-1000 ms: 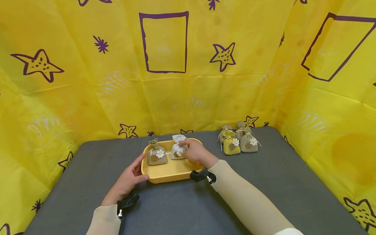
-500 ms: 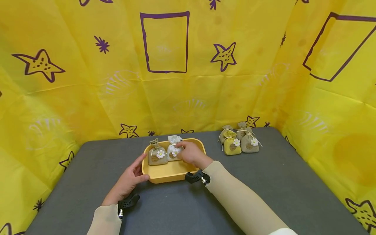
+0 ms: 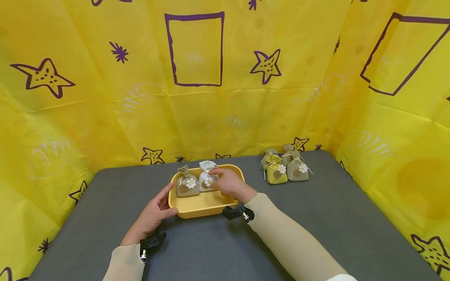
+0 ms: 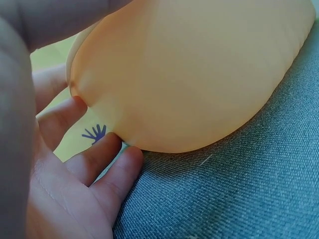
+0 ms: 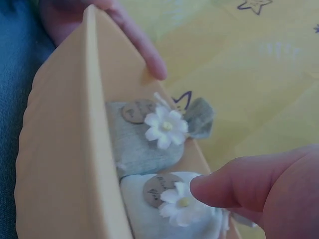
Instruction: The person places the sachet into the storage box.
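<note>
1. Left hand [image 3: 151,214]: I am seeing its thumb and fingers gripping the left end of the yellow tray [image 3: 204,212].
2. Right hand [image 3: 228,182]: I am seeing its thumb and fingers pinching the white bag [image 3: 204,176].
3. White bag: is standing inside the tray, just beside a brown bag [image 3: 184,189].
4. Tray: is resting on the gray table [image 3: 197,249].
5. Right: one mustard bag [image 3: 277,177] and three more brown bags [image 3: 296,173] are standing grouped.

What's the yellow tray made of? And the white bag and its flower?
Yellow tray: probably plastic, smooth and softly matte; its wall looks seamless with rounded corners. White bag: looks like cloth, soft and dull, since its gathered neck wrinkles. Flower: maybe fabric or foam; its petals look matte and soft-edged, but I can't tell which.
</note>
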`<action>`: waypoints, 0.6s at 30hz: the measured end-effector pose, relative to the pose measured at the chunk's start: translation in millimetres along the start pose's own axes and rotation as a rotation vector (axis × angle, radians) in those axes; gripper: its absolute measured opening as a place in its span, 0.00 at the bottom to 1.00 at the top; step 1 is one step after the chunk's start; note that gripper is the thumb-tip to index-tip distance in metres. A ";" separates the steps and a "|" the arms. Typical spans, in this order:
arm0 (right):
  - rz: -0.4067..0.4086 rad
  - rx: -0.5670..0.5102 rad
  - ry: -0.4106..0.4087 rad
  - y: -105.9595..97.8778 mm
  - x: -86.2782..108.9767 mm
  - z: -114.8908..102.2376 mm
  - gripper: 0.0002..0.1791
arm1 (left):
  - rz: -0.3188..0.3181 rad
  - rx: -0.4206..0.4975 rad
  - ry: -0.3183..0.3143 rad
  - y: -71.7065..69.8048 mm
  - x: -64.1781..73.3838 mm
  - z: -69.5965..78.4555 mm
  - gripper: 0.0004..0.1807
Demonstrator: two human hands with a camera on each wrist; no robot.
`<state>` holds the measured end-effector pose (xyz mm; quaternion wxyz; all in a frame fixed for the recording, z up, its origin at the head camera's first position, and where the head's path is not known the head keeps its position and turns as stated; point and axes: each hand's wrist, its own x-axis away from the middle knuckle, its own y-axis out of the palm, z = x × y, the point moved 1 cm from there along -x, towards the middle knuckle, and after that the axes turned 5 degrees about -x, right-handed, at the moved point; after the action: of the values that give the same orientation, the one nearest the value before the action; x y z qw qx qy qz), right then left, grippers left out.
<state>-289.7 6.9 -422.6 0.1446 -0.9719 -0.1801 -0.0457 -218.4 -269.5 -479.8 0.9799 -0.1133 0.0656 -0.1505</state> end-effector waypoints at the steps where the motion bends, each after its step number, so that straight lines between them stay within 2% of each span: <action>1: -0.003 -0.005 -0.007 -1.2 2.3 -1.2 0.29 | 0.000 -0.003 -0.002 0.0 0.1 0.5 0.47; 14: 0.013 0.008 -0.064 -28.0 32.7 -4.6 0.29 | 0.010 -0.015 -0.033 0.5 -0.6 1.4 0.48; 18: 0.029 -0.025 -0.057 -36.2 43.8 -4.2 0.28 | 0.011 -0.014 -0.035 0.9 -0.3 0.8 0.47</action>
<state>-262.2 52.8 -402.9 0.1279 -0.9770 -0.1696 -0.0181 -218.2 -268.4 -479.3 0.9809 -0.1225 0.0501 -0.1428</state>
